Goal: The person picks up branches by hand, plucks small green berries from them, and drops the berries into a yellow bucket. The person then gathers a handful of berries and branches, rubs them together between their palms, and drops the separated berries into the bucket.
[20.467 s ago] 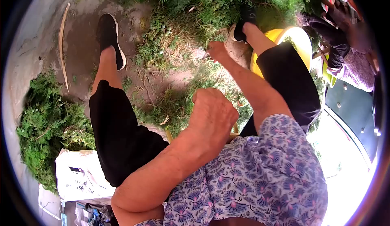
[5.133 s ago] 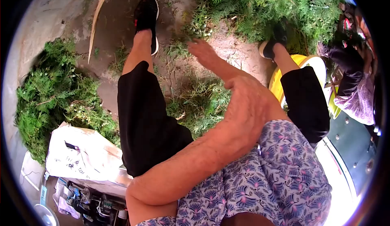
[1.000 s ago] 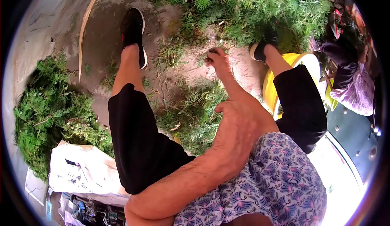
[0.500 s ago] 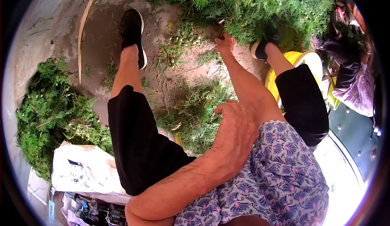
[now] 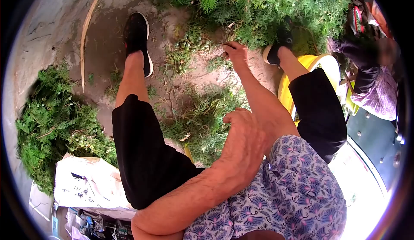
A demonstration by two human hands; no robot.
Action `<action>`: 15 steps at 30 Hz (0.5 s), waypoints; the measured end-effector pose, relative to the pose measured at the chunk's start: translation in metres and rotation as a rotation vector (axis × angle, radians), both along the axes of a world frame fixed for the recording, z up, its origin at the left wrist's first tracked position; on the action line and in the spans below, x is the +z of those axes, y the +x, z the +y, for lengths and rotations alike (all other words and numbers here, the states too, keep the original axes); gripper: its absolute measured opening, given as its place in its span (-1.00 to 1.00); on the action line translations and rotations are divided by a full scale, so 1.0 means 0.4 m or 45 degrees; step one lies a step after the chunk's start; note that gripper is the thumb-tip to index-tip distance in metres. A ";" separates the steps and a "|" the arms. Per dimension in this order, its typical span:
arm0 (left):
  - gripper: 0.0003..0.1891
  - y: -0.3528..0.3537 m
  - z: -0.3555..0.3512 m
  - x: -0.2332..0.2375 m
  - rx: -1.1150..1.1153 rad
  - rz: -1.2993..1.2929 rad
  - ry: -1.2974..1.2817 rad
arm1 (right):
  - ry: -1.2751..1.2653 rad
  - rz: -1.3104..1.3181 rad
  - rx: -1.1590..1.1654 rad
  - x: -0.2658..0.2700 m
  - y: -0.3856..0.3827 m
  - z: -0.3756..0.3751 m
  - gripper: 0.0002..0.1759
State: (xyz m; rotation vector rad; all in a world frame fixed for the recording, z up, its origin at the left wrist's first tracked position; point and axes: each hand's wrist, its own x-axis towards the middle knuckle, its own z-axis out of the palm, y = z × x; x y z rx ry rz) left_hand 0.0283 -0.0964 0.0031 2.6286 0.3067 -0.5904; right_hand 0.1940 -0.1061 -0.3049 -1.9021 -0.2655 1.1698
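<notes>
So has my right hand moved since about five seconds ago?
Yes. Judged against the yellow tub, your right hand has moved closer to it, away from your left shoe.

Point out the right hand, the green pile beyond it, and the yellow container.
Right hand [image 5: 236, 53]: head view, middle of the hand.
Green pile [image 5: 267, 7]: head view, middle of its leafy surface.
Yellow container [image 5: 285, 90]: head view, its yellow side.

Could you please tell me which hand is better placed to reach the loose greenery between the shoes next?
Probably the right: the right hand is out over the ground, close to the loose greenery, while the left hand is farther back, beside the right forearm.
</notes>
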 end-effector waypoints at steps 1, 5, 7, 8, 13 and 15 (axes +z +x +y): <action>-0.85 0.000 0.004 0.002 0.002 0.002 0.001 | -0.129 -0.419 0.236 -0.004 -0.013 0.015 -0.83; -0.84 -0.001 0.003 0.000 0.042 -0.025 0.012 | -0.132 -0.993 0.519 -0.065 -0.037 0.042 -0.84; -0.83 0.000 -0.003 -0.005 0.064 -0.042 0.033 | -0.095 -1.081 0.567 -0.098 -0.042 0.039 -0.81; -0.83 0.000 -0.005 -0.006 0.059 -0.040 0.041 | -0.108 -1.196 0.570 -0.113 -0.047 0.031 -0.80; -0.86 0.002 -0.004 0.007 0.058 -0.031 0.031 | -0.214 -0.880 0.598 -0.013 -0.009 0.035 -0.79; -0.89 0.003 -0.011 0.001 0.050 -0.063 0.033 | -0.046 -0.666 0.723 0.049 0.041 0.028 -0.79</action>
